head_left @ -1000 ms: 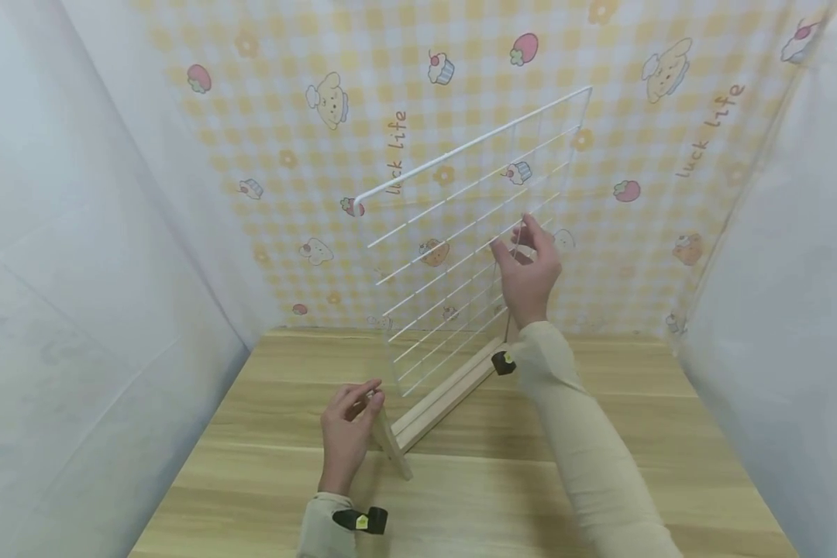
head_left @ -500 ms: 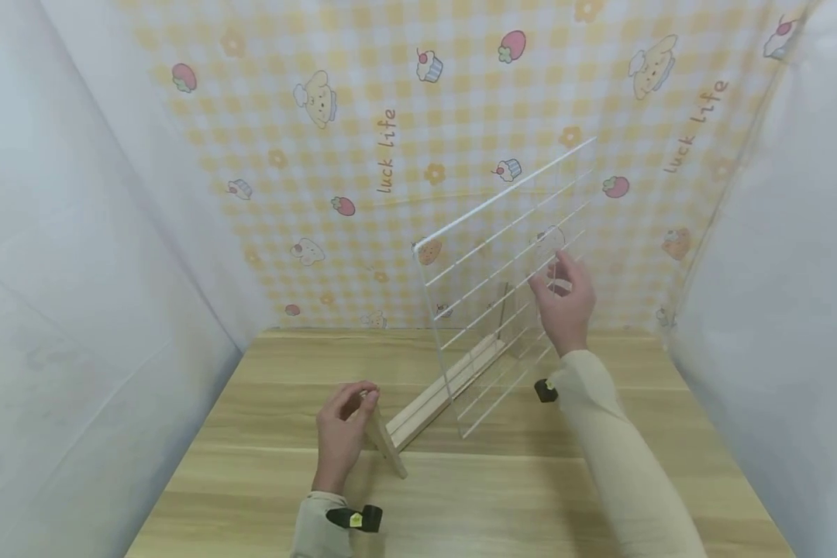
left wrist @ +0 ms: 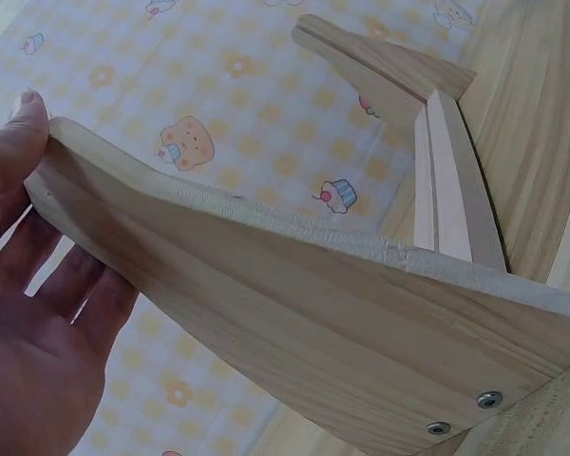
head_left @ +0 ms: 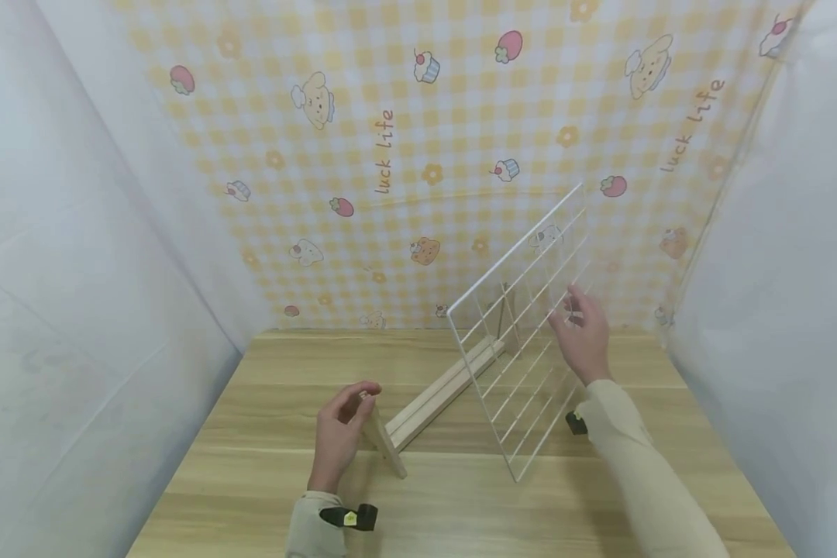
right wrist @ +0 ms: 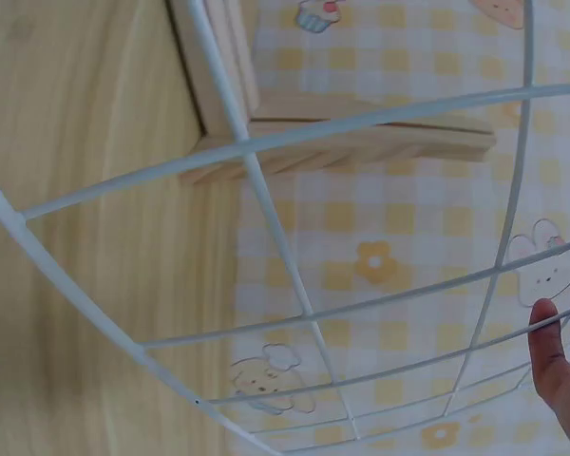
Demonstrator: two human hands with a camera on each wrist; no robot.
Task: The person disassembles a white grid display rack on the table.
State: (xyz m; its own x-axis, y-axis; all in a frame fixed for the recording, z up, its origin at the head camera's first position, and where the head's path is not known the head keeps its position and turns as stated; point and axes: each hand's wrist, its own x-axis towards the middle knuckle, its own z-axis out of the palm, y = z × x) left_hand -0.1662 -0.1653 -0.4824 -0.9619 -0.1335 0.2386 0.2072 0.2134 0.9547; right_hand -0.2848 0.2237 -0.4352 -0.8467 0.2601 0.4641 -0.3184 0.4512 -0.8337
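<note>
White wire grid (right wrist: 307, 314) is tilted just beside a wooden stand (head_left: 442, 395), and I can't tell if it touches the tabletop (head_left: 460, 511). The right hand (head_left: 582, 335) pinches it at its right side. The left hand (head_left: 338, 435) pinches the tip of the stand's near end board (left wrist: 294, 294), which has two shiny bolts (left wrist: 490, 400) low down. Behind is a yellow checked cloth (head_left: 279, 225) with cakes and strawberries

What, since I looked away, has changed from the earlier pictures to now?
The right hand has moved the white wire grid down and to the right. Neither hand visibly took hold or let go. The left hand stayed at the near end of the wooden stand, which stayed put.
</note>
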